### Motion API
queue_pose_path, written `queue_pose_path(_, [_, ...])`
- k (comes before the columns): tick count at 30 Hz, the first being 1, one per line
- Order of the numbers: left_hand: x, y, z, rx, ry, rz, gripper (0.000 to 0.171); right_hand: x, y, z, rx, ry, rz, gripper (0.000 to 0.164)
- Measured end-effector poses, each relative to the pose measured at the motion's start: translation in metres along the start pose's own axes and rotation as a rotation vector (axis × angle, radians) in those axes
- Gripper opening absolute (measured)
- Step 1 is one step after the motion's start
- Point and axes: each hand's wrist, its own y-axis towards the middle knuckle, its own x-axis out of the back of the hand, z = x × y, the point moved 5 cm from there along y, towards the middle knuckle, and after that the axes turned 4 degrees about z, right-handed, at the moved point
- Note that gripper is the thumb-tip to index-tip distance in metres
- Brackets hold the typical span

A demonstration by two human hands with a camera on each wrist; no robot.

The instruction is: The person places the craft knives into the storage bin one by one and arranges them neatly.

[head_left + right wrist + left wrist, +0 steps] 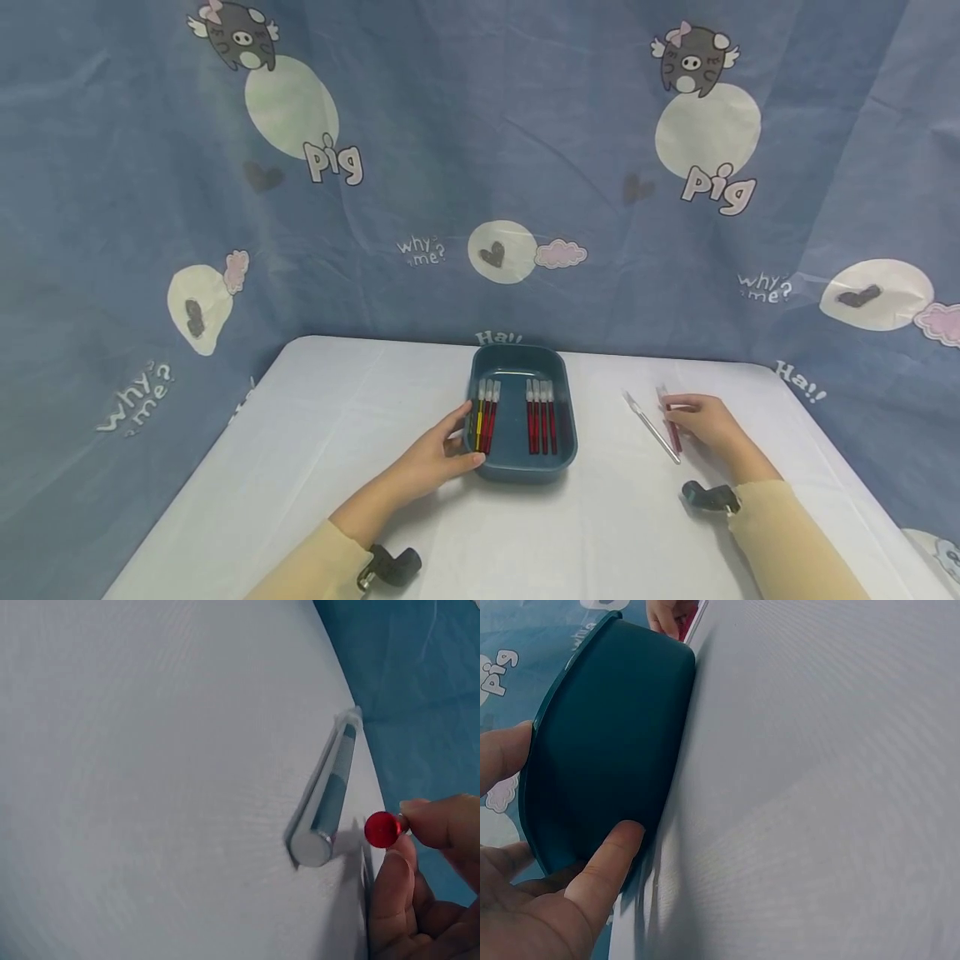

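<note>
My left hand [431, 458] holds the near left corner of a dark teal tray [525, 473], thumb on the near rim and fingers against the outer side. In the left wrist view a finger [615, 851] lies against the tray's outside wall. At the right, my right hand [705, 421] pinches a red craft knife [672, 429] with a clear cap between thumb and fingers. Its round red end [382, 829] faces the right wrist camera. Just left of that hand, a silver craft knife [651, 427], also clear-capped, lies slanted on the table.
Inside the tray, a left group of slim capped craft knives [489, 421] includes a yellow one and red ones; several red ones [542, 421] line the right. A white cloth [360, 392] covers the table. A blue printed curtain [420, 183] hangs behind it.
</note>
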Motion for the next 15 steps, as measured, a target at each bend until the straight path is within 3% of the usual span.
queue_pose_path(15, [0.0,0.001,0.0,0.004,-0.003,0.002,0.089,-0.002,-0.02,0.011,-0.052,0.257,0.009,0.048])
